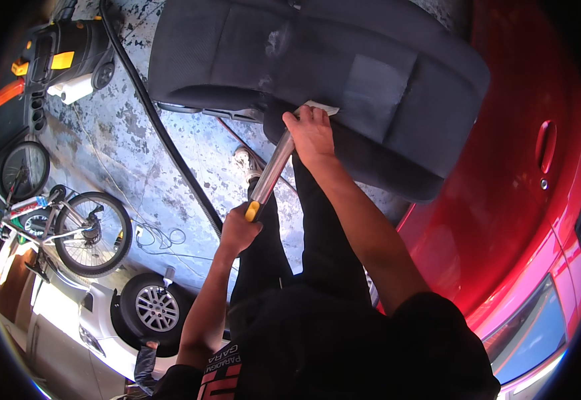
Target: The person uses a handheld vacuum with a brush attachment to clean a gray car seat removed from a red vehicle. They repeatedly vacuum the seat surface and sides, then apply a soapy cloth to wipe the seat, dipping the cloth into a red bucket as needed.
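A dark grey car bench seat (pixel 437 110) lies across the far side, with pale smudges and a lighter rectangular patch (pixel 378 80) on its fabric. Slanting up to its near edge is a metal vacuum wand (pixel 276 170), whose flat pale nozzle (pixel 324 107) rests against the seat. My right hand (pixel 312 137) is closed round the upper end of the wand, just behind the nozzle. Lower down, my left hand (pixel 240 230) grips the handle beside a yellow part. The palm side of each grip is hidden.
A black hose (pixel 164 147) runs over the patchy floor from a black wheeled machine (pixel 70 50). The red car (pixel 497 180) stands close on the right. At left are a bicycle (pixel 90 233), loose cables (pixel 160 239), a wheel (pixel 157 308) and a white car (pixel 90 310).
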A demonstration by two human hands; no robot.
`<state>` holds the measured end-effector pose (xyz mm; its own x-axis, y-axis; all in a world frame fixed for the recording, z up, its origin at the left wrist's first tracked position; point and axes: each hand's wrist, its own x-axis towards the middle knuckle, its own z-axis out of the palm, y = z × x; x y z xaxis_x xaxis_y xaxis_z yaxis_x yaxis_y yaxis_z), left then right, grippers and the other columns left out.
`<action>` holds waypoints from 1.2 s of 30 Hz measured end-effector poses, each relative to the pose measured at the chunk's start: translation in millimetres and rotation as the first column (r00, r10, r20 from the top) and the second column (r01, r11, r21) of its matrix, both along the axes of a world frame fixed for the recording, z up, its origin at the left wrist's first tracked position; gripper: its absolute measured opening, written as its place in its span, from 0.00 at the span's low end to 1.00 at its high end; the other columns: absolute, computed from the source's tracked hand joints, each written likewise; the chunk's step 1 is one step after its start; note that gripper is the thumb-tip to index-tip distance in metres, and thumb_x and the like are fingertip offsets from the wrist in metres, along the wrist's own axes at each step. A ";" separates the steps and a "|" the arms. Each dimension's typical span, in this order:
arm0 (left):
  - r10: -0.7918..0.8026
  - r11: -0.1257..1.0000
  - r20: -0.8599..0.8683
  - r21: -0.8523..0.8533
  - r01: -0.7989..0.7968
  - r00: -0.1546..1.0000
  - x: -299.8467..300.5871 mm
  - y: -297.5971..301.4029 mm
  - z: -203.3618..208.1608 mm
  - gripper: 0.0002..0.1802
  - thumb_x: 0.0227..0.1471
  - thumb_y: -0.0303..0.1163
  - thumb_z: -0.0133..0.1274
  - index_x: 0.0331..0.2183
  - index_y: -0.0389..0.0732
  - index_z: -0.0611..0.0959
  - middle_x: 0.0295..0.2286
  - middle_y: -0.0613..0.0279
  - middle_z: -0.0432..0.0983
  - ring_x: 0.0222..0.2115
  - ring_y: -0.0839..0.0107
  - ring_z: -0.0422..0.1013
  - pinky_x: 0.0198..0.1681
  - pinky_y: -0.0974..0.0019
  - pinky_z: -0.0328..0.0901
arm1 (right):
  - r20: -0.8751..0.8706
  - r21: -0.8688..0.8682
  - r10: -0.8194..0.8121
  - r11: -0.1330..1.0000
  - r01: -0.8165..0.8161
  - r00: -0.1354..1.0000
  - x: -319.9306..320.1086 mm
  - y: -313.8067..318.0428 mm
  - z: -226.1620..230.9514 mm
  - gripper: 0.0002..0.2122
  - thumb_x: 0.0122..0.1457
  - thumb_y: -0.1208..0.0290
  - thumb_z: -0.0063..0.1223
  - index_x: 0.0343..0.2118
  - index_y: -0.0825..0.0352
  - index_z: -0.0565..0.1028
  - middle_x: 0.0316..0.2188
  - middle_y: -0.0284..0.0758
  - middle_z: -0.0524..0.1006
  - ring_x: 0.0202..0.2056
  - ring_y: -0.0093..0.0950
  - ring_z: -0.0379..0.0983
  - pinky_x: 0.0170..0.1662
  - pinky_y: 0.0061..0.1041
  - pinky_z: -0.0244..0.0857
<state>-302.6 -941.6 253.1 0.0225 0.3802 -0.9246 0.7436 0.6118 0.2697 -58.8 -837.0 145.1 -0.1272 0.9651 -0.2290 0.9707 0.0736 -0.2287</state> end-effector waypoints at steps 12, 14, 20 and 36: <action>-0.151 0.983 -0.056 0.096 0.156 0.987 -42.7 -24.4 75.2 0.22 0.46 0.30 0.61 0.46 0.40 0.84 0.34 0.40 0.84 0.40 0.37 0.80 0.43 0.45 0.74 | -0.081 0.068 -0.127 0.989 0.133 0.989 -42.1 -54.3 57.8 0.09 0.58 0.70 0.58 0.41 0.54 0.78 0.45 0.39 0.76 0.48 0.43 0.73 0.55 0.43 0.71; -0.148 0.987 -0.078 0.057 0.152 0.986 -53.0 -33.7 88.4 0.21 0.46 0.30 0.61 0.45 0.40 0.84 0.34 0.40 0.84 0.40 0.37 0.80 0.43 0.44 0.74 | -0.102 0.093 -0.114 0.988 0.124 0.988 -52.9 -62.5 69.9 0.08 0.58 0.71 0.57 0.41 0.54 0.78 0.45 0.40 0.75 0.47 0.42 0.72 0.55 0.43 0.71; -0.244 0.970 -0.117 -0.031 0.242 0.963 -91.1 -61.5 131.5 0.22 0.47 0.30 0.62 0.48 0.42 0.84 0.32 0.42 0.85 0.39 0.38 0.80 0.42 0.44 0.75 | -0.149 -0.068 -0.081 0.995 0.071 0.985 -86.2 -128.3 93.0 0.09 0.58 0.70 0.58 0.42 0.53 0.78 0.46 0.43 0.76 0.48 0.43 0.73 0.58 0.44 0.71; -0.003 0.937 0.165 0.344 -0.054 0.986 133.0 121.9 -3.5 0.26 0.44 0.26 0.61 0.49 0.32 0.83 0.33 0.36 0.83 0.37 0.38 0.81 0.42 0.48 0.74 | 0.029 0.280 -0.020 0.960 0.011 0.999 137.7 142.6 30.6 0.12 0.57 0.70 0.61 0.44 0.50 0.78 0.46 0.36 0.76 0.54 0.43 0.73 0.65 0.53 0.65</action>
<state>-169.6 -819.7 249.5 0.1456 0.6781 -0.7204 0.6580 0.4773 0.5824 79.0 -694.4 175.7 -0.1091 0.9929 0.0468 0.9785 0.1155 -0.1708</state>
